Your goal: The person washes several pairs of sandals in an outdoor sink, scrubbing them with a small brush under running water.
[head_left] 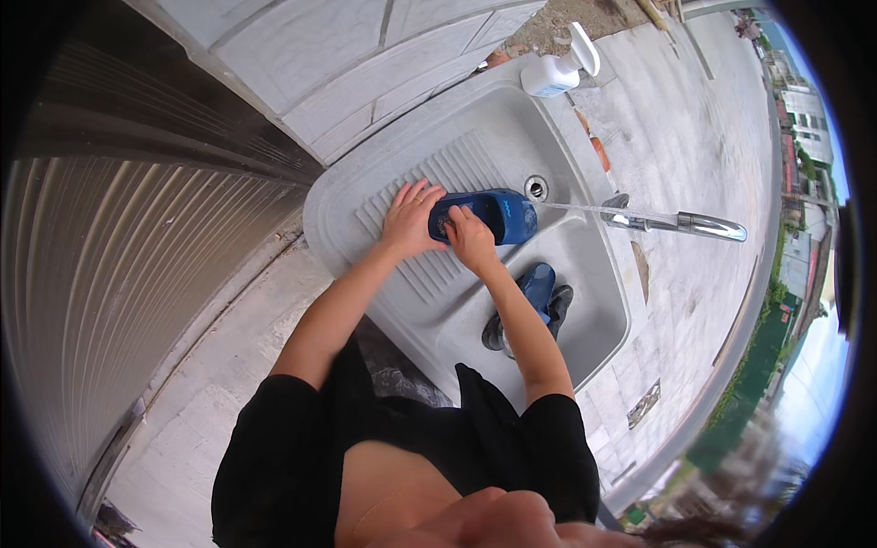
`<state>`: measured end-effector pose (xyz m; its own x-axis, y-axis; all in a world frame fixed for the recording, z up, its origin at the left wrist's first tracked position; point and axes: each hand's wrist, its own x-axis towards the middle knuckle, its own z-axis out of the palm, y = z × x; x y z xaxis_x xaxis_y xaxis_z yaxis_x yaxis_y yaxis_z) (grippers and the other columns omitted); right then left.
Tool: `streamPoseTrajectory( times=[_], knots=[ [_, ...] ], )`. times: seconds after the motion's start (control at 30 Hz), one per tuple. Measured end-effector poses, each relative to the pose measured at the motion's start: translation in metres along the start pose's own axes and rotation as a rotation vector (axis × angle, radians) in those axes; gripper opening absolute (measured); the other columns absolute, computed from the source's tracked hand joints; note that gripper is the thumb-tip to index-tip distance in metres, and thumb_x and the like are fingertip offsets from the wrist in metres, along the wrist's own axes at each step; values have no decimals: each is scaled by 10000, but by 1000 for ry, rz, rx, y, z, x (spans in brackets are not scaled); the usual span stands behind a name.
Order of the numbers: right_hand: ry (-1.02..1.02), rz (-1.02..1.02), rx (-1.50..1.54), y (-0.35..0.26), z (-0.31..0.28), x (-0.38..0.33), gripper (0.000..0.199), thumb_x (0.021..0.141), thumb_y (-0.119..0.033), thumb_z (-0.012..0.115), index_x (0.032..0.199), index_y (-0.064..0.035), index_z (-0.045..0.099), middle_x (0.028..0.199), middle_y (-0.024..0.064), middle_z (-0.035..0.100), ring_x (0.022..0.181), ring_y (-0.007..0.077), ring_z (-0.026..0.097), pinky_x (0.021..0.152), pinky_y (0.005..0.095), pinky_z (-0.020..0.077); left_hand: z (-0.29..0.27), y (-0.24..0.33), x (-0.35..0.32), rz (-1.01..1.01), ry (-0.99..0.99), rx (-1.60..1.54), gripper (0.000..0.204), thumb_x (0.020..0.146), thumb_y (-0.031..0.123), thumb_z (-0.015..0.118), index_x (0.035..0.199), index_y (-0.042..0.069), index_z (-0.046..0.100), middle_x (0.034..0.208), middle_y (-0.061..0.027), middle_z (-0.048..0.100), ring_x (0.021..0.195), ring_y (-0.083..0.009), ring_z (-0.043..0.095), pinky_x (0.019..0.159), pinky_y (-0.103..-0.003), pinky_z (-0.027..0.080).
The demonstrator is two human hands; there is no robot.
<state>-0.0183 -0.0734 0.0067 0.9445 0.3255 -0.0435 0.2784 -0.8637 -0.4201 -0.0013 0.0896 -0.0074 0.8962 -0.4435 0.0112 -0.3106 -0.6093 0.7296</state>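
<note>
A blue slipper (517, 217) lies on the ribbed washboard part of the grey sink (347, 196), its closed toe pointing right. My left hand (413, 219) grips its heel end from the left, fingers spread along the edge. Bent over the near rim of the slipper is my right hand (471, 239), its fingertips reaching into the opening; whether they pinch something small there cannot be seen. Water runs in a thin stream from the chrome faucet (713, 226) toward the slipper's toe.
In the near basin lie another blue slipper (537, 283) and dark shoes (559, 306), partly behind my right forearm. A drain (536, 188) sits beyond the slipper. A white pump bottle (553, 75) stands on the far corner. A tiled wall (311, 64) and ribbed metal panel (155, 265) border the left.
</note>
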Motion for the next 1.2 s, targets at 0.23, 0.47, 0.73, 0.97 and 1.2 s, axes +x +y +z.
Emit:
streamPoseTrajectory(
  times=[0.23,0.47,0.73,0.97,1.2],
  knots=[
    [-119,102,-19,-10,-28,23,220,813,-161,569,970,-65,448,876,142,563,775,346,605,617,447,490,8,0,3,-16,14,-37,909,467,326,839,1248,83,442,1328,-46,431,1322,-242,257,1100,-397,152],
    [-217,229,-339,28,-29,-9,219,801,-138,577,969,-104,442,880,105,523,792,285,595,632,404,502,0,5,6,-24,-15,-4,901,472,335,835,1240,70,444,1330,-46,429,1324,-234,252,1097,-406,157],
    [162,302,-308,33,-17,-10,214,782,-107,588,950,-72,459,890,114,494,858,297,530,724,408,444,48,37,-41,1,21,-15,670,602,347,781,1152,86,501,1235,-99,450,1211,-305,347,1029,-435,243],
    [265,703,183,0,7,-74,457,735,-189,668,1109,-26,461,934,183,536,903,344,497,781,425,400,36,37,-26,535,-146,44,282,785,117,622,1061,76,577,1131,-61,549,1157,-254,454,939,-387,386],
    [540,549,-144,-13,-7,-74,458,759,-126,635,1168,-47,444,991,158,504,847,332,530,711,413,447,8,50,109,344,4,-183,260,866,160,524,1108,86,582,1182,-132,545,1096,-320,492,929,-389,398]
  ],
)
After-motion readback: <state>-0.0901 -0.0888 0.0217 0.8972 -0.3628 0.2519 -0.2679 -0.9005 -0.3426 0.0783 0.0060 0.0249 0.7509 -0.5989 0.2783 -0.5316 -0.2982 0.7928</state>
